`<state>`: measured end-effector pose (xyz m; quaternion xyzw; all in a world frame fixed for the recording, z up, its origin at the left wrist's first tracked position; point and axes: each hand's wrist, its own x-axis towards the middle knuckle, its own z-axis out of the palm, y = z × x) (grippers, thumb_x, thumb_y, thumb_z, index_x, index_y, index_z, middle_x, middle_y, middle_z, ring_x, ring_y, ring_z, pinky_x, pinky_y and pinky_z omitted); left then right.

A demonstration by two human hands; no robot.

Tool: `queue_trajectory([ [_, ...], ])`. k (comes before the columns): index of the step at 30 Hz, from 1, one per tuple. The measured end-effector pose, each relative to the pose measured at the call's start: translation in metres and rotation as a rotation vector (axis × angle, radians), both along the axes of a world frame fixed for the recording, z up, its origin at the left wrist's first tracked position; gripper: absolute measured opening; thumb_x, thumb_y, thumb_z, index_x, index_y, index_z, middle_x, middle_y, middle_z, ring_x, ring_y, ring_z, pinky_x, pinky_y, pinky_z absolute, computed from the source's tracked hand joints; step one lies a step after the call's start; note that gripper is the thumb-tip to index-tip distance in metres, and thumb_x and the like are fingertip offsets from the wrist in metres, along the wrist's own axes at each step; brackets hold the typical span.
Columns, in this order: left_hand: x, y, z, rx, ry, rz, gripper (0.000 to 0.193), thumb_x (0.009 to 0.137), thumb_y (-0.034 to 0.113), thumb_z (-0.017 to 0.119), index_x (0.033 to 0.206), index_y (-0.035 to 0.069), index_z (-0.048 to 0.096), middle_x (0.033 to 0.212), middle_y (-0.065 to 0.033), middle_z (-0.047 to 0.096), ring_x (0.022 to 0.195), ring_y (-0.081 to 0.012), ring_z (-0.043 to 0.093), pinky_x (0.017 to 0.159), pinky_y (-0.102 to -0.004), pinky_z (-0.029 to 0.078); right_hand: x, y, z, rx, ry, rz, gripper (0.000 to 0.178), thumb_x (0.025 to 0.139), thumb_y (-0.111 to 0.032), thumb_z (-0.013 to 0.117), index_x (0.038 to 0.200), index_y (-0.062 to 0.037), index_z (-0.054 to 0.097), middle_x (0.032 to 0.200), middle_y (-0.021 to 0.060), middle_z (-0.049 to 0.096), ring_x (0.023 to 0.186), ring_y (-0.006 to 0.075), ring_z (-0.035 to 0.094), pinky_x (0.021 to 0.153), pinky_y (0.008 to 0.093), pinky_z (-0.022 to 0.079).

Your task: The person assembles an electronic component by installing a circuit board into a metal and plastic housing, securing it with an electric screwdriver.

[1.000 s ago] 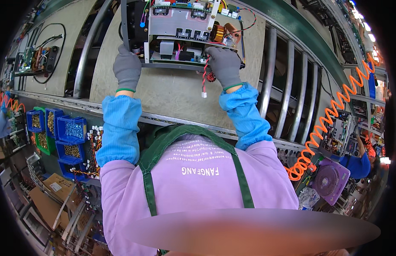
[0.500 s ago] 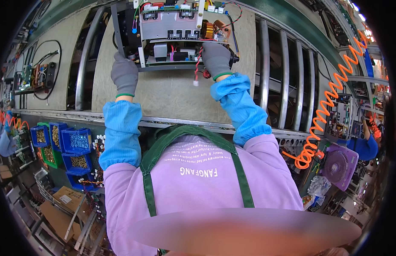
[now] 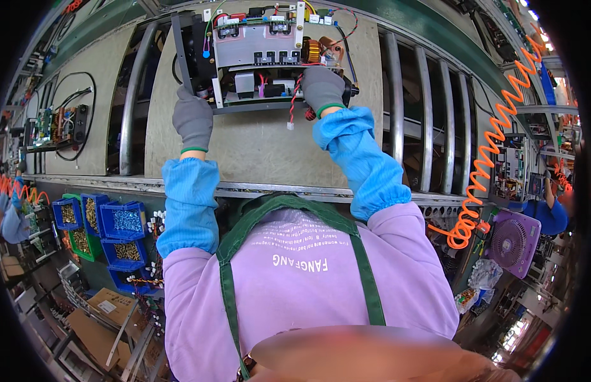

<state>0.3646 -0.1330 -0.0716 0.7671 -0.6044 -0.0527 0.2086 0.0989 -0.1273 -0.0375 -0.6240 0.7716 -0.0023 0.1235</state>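
Note:
An open electronic unit (image 3: 260,49), with a metal frame, silver heat sink plates and circuit boards, lies on a grey board (image 3: 263,143) in front of me. My left hand (image 3: 193,120), in a grey glove, is closed on the near left corner of the frame. At the unit's near right end, my right hand (image 3: 324,88), also gloved, is curled over the edge, its fingertips partly hidden. A red twisted wire with a white connector (image 3: 290,126) hangs beside it over the near edge. Behind that hand sits a copper-wound coil (image 3: 313,51).
Metal rollers (image 3: 427,114) flank the board. Blue bins (image 3: 124,219) of small metal parts stand at left, near cardboard (image 3: 110,305). An orange coiled hose (image 3: 483,172) hangs at right, above a purple fan (image 3: 513,244). Another circuit assembly (image 3: 59,124) lies far left. Other people work at both sides.
The whole view has shifted slightly, and the unit's left end with my left hand sits a little lower and further right in it. Both hands keep their places on the unit.

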Motion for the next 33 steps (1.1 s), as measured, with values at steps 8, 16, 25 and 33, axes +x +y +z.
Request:
queue_trajectory([
  [8,0.004,0.007,-0.010,-0.048,0.004,-0.015,0.039,0.082,0.019,0.056,0.118,0.008,0.044,0.084,-0.0186,0.062,0.077,-0.0377,0.062,0.066,-0.0483,0.049,0.006,0.001,0.000,0.097,0.085,-0.013,0.029,0.085,-0.030,0.052,0.097,-0.0119,0.070,0.099,0.0134,0.068,0.092,0.0326,0.066,0.075,0.0442,0.052],
  [16,0.003,0.016,-0.010,-0.101,0.038,-0.080,0.037,0.081,0.016,0.056,0.115,0.004,0.045,0.089,-0.0191,0.060,0.081,-0.0375,0.061,0.068,-0.0470,0.048,0.009,-0.005,-0.002,0.211,0.147,-0.133,0.039,0.087,-0.044,0.053,0.096,-0.0107,0.070,0.095,0.0120,0.069,0.090,0.0315,0.066,0.074,0.0440,0.052],
  [25,0.005,0.011,-0.006,-0.110,0.062,-0.133,0.051,0.079,0.016,0.060,0.126,0.005,0.043,0.092,-0.0157,0.057,0.085,-0.0331,0.059,0.070,-0.0449,0.048,0.003,-0.012,-0.011,0.196,0.151,-0.045,0.042,0.088,-0.048,0.051,0.089,-0.0103,0.071,0.088,0.0140,0.068,0.084,0.0317,0.065,0.071,0.0450,0.051],
  [33,0.003,0.012,-0.002,-0.115,0.074,-0.131,0.050,0.079,0.015,0.059,0.126,0.006,0.044,0.093,-0.0152,0.058,0.086,-0.0329,0.059,0.071,-0.0445,0.049,0.009,-0.014,-0.009,0.212,0.227,-0.118,0.041,0.087,-0.046,0.051,0.093,-0.0105,0.071,0.094,0.0130,0.068,0.090,0.0305,0.065,0.074,0.0440,0.051],
])
